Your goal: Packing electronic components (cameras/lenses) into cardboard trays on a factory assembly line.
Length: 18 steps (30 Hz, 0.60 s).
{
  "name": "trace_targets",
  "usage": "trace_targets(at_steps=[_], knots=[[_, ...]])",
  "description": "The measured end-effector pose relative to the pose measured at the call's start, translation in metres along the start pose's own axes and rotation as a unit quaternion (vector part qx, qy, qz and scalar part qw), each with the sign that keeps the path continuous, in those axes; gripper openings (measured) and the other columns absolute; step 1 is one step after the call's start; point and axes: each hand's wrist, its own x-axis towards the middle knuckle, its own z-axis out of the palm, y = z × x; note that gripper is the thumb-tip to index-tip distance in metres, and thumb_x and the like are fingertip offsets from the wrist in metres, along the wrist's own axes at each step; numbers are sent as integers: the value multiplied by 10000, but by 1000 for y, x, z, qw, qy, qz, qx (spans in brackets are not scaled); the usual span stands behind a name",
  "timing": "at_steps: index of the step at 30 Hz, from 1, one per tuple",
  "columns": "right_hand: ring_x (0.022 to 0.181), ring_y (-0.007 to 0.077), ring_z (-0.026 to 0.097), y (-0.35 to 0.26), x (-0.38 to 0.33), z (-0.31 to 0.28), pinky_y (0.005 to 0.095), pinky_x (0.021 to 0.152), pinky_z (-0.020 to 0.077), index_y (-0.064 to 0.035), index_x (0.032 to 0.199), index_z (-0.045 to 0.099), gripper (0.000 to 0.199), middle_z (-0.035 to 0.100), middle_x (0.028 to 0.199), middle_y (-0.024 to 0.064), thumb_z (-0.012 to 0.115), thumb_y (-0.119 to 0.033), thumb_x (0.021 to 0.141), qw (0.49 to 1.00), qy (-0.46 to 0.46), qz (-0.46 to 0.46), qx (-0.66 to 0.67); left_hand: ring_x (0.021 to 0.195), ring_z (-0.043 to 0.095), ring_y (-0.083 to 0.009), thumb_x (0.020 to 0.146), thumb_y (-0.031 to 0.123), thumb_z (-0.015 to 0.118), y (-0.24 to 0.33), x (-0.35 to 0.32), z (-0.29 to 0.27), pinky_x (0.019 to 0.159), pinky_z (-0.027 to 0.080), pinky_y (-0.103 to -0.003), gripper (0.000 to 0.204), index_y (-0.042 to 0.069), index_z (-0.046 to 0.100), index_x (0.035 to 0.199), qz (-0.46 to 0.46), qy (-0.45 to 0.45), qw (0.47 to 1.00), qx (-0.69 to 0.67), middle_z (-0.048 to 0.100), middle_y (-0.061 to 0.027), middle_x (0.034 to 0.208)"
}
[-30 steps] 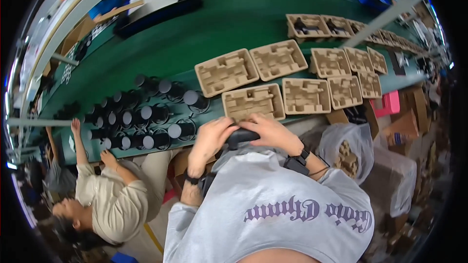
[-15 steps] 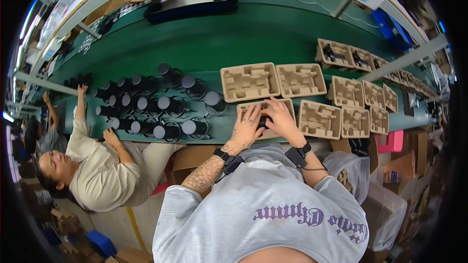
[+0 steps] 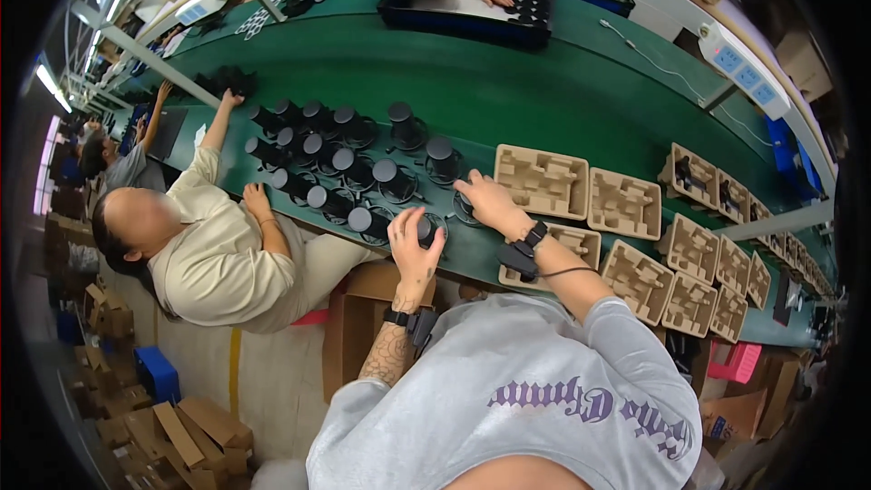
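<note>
Reaching across the green belt (image 3: 562, 100), I am gripping one black cylinder (image 3: 425, 230) in my left hand (image 3: 413, 245) while my right hand (image 3: 485, 202) is closing over another at the belt's near edge.

Crowded neighbours are standing close; a careless lift could be toppling them toward the cardboard tray (image 3: 543, 181).

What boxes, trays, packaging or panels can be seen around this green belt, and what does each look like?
Moulded pulp trays: tan, compartmented, on the belt's right side.
Cardboard carton: brown, open, under the belt edge.
Flattened cartons: brown, on the floor at lower left.
Blue tray: dark, rectangular, across the belt.
Socket strip: white with blue faces, on the far rail.
</note>
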Motion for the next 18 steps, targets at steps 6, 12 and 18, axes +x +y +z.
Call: trace_targets(at_steps=[6,12,18], knots=[[921,310,589,-17,-27,-72,391,740,501,-109,1063,566,472,560,1017,138,746,-134,627,984,103,27,141,843,552,-299,730,137,714,-48,18,20,719,461,-364,155,72,602,815,-13,-66,996,61,591,-68,860],[777,133,542,72,-96,-46,277,716,446,-8,943,579,357,588,884,46,740,-278,771,787,349,332,385,837,552,-218,720,46,629,1,39,-63,734,456,-326,423,71,575,1138,-104,-91,990,-5,538,-88,959],[752,264,567,120,-87,-23,377,690,445,75,949,600,543,603,788,195,689,-431,775,848,319,363,217,1085,513,-402,704,103,611,-73,56,-79,883,458,-400,637,188,462,1317,-194,-266,934,139,437,-197,1272]])
